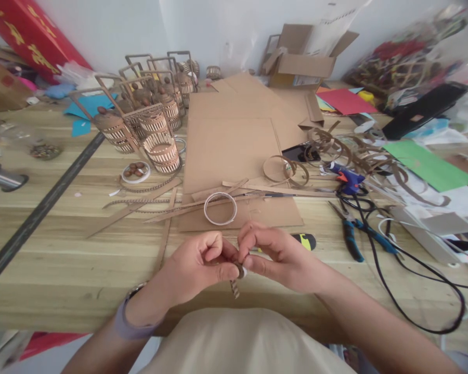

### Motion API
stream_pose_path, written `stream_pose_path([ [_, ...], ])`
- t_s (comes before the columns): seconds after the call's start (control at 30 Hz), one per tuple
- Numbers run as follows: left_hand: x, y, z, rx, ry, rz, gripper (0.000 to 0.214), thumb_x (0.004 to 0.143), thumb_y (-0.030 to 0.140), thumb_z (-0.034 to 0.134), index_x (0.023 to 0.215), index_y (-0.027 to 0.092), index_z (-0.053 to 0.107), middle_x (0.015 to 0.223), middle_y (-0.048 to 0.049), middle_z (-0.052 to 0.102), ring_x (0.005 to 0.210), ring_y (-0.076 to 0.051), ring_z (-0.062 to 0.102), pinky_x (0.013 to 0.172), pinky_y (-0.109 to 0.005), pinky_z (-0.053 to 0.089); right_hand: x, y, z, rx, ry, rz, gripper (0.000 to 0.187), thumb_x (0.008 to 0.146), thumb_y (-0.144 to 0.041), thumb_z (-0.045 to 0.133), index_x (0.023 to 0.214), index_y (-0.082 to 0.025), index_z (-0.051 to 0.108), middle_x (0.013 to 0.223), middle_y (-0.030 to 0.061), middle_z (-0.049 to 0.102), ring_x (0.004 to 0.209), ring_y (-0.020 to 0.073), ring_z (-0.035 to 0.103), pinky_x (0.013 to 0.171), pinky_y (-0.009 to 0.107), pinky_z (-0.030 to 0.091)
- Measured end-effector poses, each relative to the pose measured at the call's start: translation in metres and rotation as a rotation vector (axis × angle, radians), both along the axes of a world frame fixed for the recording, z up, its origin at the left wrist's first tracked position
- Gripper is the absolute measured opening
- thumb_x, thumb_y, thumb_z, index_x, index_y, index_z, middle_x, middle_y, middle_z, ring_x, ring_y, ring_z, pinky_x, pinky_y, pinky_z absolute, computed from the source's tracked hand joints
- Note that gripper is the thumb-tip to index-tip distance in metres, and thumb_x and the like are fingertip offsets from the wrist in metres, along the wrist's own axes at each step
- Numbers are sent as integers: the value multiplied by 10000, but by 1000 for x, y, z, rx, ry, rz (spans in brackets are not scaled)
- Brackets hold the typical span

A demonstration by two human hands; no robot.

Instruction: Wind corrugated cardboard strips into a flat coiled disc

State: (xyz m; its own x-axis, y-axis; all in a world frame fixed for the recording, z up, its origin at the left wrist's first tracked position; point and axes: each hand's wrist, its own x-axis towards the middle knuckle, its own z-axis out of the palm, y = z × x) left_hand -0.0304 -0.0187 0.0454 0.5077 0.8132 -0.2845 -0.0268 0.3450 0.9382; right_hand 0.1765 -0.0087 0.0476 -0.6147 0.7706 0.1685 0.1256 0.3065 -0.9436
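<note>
Two hands meet just above the near edge of the table [62,270], fingertips touching. The left hand [197,267] is curled shut, thumb and forefinger clamped on a small coil of corrugated strip [234,287]. The right hand [275,257] pinches the same coil from the other side, and a short ribbed tail hangs free below. The tight, close grip likely keeps the springy card from unwinding, and holding it near the body gives a clear view of so small a piece. Just beyond the right hand a knife [306,240] lies within easy reach. Past that a ring [234,206] sits on the front of a cardboard sheet [234,145], which seems to serve as a work mat, with long cut strips [171,200] fanned across its near left corner. To the right, pliers [351,234] and a glue gun [349,179] lie together, its black cable [390,291] looping toward the table edge. Far left, finished baskets [156,130] stand grouped out of the way, and an open box [304,62] stands against the wall.
</note>
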Motion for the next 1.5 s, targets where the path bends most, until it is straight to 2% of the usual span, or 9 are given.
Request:
stream_pose_path([
  [0.07,1,1,-3,-11,-34,33,513,714,262,778,620,215,275,822,-19,656,681,-119,537,599,-239,406,-2,-6,1,136,-66,-63,97,943,-148,558,866,-197,588,853,14,616,793,125,593,721,250,489],
  [0.17,3,0,-5,-25,-62,76,549,701,331,800,616,219,269,817,-26,660,689,-129,532,596,-250,418,-5,-16,-1,318,-129,-170,116,948,-117,498,896,-217,526,846,23,620,799,145,599,704,258,503],
  [0.33,7,-4,-6,-15,-106,134,615,671,416,836,591,213,260,759,-12,648,659,-124,517,589,-253,428,-9,-29,-6,432,-96,-286,142,947,-100,471,952,-240,496,865,26,642,818,151,637,707,256,534],
  [0.57,13,-8,-9,-51,-287,147,640,677,366,870,579,198,260,738,2,652,645,-103,534,580,-221,416,-8,-36,-5,434,-92,-348,128,945,-122,481,958,-247,506,887,29,674,821,152,668,729,263,553],
  [0.8,14,-8,-7,-14,-240,156,654,668,415,867,563,205,256,729,-8,648,627,-115,538,573,-242,460,-12,-38,-1,417,-84,-410,129,927,-117,493,921,-245,506,832,7,658,777,136,671,700,238,551],
  [0.97,14,-7,-7,-3,-257,141,642,693,400,854,563,203,257,740,-7,654,639,-118,553,607,-254,488,-13,-38,2,436,-131,-416,137,914,-107,487,897,-243,493,799,0,645,753,129,666,679,222,546],
  [1.23,9,-10,-12,33,-204,104,602,750,409,807,585,215,261,803,-29,664,664,-143,595,630,-297,500,-14,-36,9,373,-210,-383,157,920,-103,494,842,-239,495,762,-8,646,713,130,644,652,223,532],
  [1.5,5,-11,-6,164,-95,80,492,807,180,694,590,214,254,840,-35,688,686,-131,592,627,-258,465,-13,-35,13,332,-295,-323,182,984,-149,456,855,-215,566,783,18,635,715,137,640,640,237,527],
])
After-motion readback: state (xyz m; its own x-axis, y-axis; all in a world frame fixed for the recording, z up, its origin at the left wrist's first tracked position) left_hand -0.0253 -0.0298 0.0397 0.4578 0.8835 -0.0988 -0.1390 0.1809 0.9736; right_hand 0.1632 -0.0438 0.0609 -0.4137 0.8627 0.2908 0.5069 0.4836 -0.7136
